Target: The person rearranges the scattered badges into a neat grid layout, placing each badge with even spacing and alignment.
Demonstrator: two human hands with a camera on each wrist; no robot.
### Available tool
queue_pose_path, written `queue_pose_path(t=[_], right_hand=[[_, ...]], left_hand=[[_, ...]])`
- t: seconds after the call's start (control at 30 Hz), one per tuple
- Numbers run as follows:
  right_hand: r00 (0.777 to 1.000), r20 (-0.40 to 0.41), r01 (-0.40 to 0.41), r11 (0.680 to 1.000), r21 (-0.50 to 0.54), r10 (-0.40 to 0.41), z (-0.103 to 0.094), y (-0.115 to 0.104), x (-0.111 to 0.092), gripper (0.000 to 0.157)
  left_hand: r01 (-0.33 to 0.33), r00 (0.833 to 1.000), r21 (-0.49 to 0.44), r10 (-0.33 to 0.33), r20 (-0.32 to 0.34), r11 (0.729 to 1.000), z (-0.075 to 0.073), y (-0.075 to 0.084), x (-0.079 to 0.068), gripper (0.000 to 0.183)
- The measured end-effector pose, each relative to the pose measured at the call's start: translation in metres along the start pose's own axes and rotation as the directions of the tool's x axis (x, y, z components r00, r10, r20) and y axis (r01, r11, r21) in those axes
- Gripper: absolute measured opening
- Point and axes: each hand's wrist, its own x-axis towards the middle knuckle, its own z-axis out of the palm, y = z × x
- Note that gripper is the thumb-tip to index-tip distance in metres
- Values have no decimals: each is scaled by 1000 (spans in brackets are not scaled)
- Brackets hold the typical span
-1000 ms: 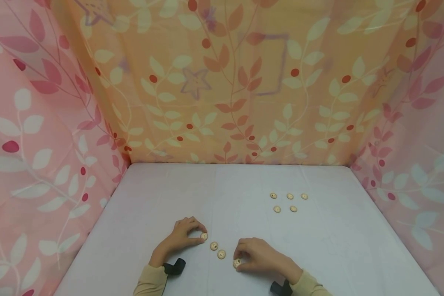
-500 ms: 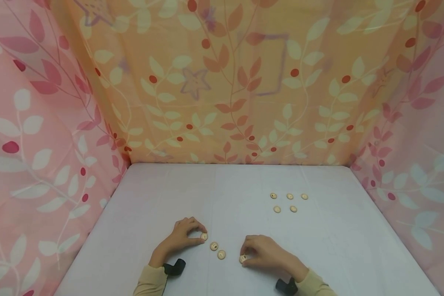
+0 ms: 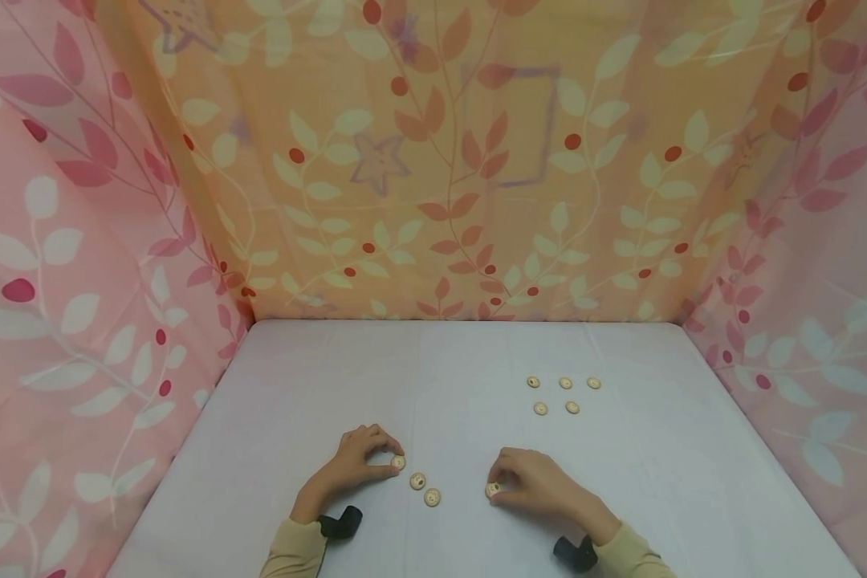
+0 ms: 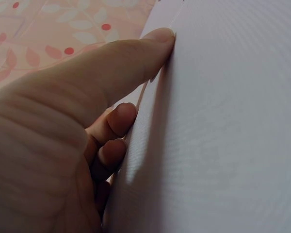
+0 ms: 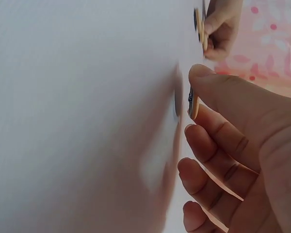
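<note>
In the head view my left hand (image 3: 359,457) lies low on the white table, pinching a small round wooden disc (image 3: 399,462) between thumb and fingers. That disc is hidden in the left wrist view, where the thumb (image 4: 155,46) meets the cloth. Two more pale discs, one with a dark spot (image 3: 417,481) and one with fine marks (image 3: 432,498), lie in a slanting line beside it. My right hand (image 3: 538,484) pinches another wooden disc (image 3: 493,490) by its edge. From the right wrist, this disc (image 5: 193,104) shows a dark underside, just off the cloth above its shadow.
Several similar discs, such as the middle back one (image 3: 566,384), lie in two short rows at the back right of the white tablecloth (image 3: 332,369). Flowered curtains (image 3: 448,160) enclose the table at the back and both sides. A black wrist mount (image 3: 341,522) sits at each cuff.
My right hand has moved right and a little farther back with its disc, away from the two lying discs. The left hand has stayed in place on its disc.
</note>
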Motion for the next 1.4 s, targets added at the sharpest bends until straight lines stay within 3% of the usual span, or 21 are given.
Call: queue_pose_path(t=[0.57, 0.87, 1.13, 1.4], right_hand=[[986, -143, -86, 995, -41, 80, -14, 23, -10, 20], [967, -214, -155, 986, -54, 140, -22, 31, -16, 19], [948, -227, -237, 970, -46, 221, -26, 42, -21, 19], [931, -267, -270, 962, -44, 249, -33, 56, -26, 20]], left_hand=[[5, 1000, -20, -6, -5, 1000, 0, 2, -2, 22], [-3, 1000, -17, 3, 4, 1000, -2, 4, -2, 23], [-7, 1000, -10, 7, 12, 1000, -4, 5, -1, 23], [-8, 1000, -2, 8, 15, 1000, -5, 7, -2, 24]])
